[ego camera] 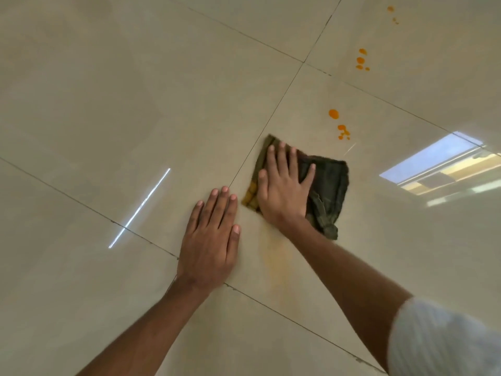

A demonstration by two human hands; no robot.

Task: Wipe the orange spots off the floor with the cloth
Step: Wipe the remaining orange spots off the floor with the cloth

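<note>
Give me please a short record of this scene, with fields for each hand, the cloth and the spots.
left hand: flat on the floor, empty
right hand: open palm pressing on the cloth
cloth: dark green, crumpled, on the floor
orange spots: three groups remain beyond the cloth
smear: faint orange streak below the cloth

Both forearms are bare. The right arm carries a short white sleeve with faint ribbing. The left hand and right hand wear no gloves.
</note>
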